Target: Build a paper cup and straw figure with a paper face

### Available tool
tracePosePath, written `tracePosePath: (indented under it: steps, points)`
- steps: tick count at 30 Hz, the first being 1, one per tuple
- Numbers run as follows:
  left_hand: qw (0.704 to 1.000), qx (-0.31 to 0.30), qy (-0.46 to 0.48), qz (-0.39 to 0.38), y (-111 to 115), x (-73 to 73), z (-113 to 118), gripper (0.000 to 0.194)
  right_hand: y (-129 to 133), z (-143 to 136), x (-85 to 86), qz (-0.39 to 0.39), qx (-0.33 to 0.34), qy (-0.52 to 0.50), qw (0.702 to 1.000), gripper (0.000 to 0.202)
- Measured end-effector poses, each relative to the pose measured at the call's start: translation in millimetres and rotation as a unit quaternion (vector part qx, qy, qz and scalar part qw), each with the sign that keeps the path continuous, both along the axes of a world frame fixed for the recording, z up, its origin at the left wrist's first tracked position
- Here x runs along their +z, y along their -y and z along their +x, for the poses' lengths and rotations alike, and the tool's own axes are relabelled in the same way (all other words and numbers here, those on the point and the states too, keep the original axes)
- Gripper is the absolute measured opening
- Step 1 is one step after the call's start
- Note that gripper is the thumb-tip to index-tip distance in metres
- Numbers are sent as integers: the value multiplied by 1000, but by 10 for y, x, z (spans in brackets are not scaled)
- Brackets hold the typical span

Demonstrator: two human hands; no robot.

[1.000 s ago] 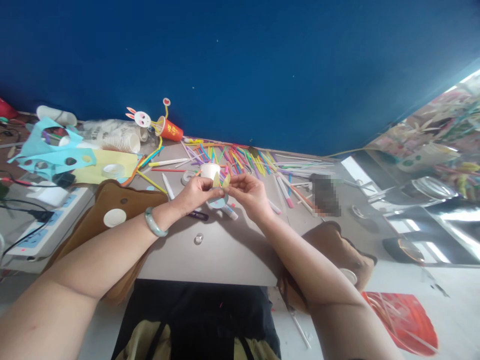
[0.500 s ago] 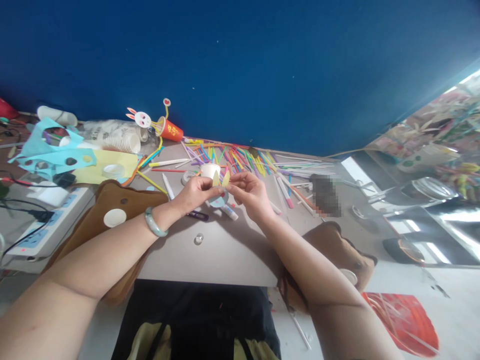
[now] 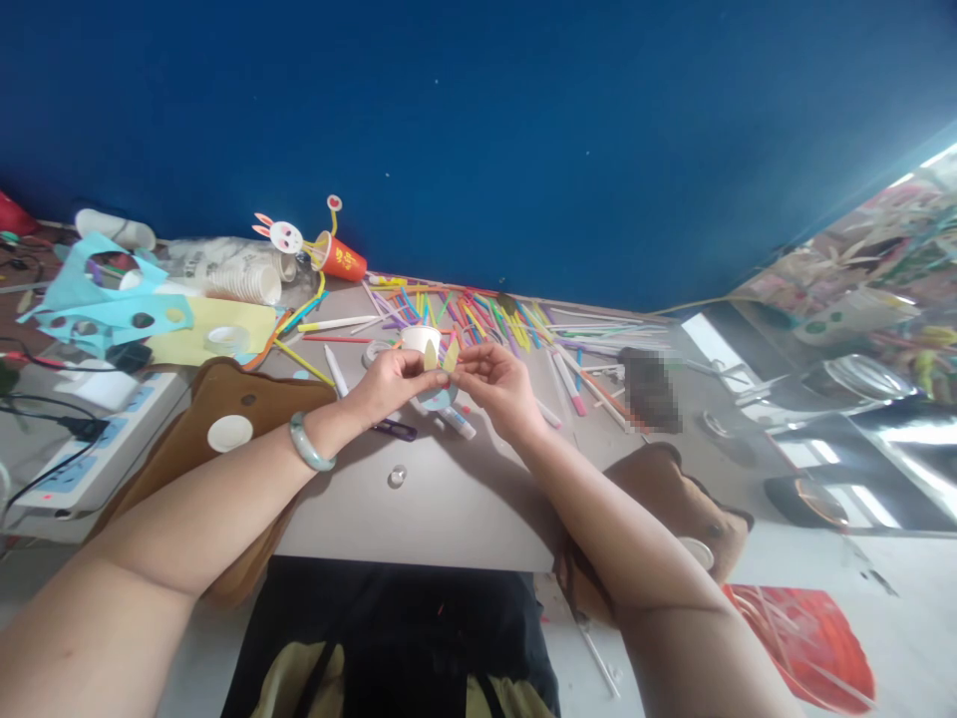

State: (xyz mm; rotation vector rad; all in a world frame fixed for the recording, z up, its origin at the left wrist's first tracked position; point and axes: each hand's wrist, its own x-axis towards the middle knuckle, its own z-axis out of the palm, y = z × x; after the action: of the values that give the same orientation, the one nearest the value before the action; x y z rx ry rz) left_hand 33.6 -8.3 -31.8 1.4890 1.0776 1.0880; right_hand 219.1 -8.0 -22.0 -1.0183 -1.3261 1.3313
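Between my two hands is a small blue paper disc (image 3: 440, 399) with two yellow ear-shaped pieces (image 3: 451, 356) standing up from its top edge. My left hand (image 3: 393, 386) pinches it on the left, thumb near the base of the ears. On the right, my right hand (image 3: 499, 387) pinches it between thumb and forefinger, the other fingers curled loosely. Just behind stands a white paper cup (image 3: 421, 339). Under and beside the hands lie a white tube (image 3: 458, 423) and a dark purple cutter-like tool (image 3: 395, 429). Part of the disc is hidden by my thumbs.
Many coloured pipe cleaners (image 3: 478, 314) lie along the wall. An orange cup (image 3: 342, 257) with a rabbit face (image 3: 286, 236) leans at the back left, near cut blue paper (image 3: 97, 279). Brown bear-shaped mats (image 3: 201, 399) flank my arms. A power strip (image 3: 105, 449) sits far left.
Both hands stay in nearly the same place, still pinching the eared disc. The yellow ears and disc have shifted very slightly.
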Motion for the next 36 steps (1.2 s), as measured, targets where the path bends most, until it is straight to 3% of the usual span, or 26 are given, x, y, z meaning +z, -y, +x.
tracePosePath:
  steps: [9, 22, 27, 30, 32, 36]
  points:
    - [999, -35, 36, -3, -2, -6, 28, 31, 61, -30, 57, -9, 5, 5, 1000, 57]
    - [999, -21, 29, -11, 23, 88, 5, 22, 68, -46, 50, 16, 20, 21, 999, 53]
    - [997, -47, 54, -3, 17, 71, 6, 27, 36, -26, 19, 27, -1, 24, 999, 50]
    - [998, -51, 43, 20, 4, 30, 14, 31, 55, -23, 24, 80, -33, 55, 995, 40]
    - [996, -20, 6, 82, -1, 6, 14, 28, 92, -21, 31, 151, -68, 101, 981, 29]
    - [965, 35, -44, 255, 18, -11, -18, 19, 155, 8, 4, 307, -119, 222, 918, 11]
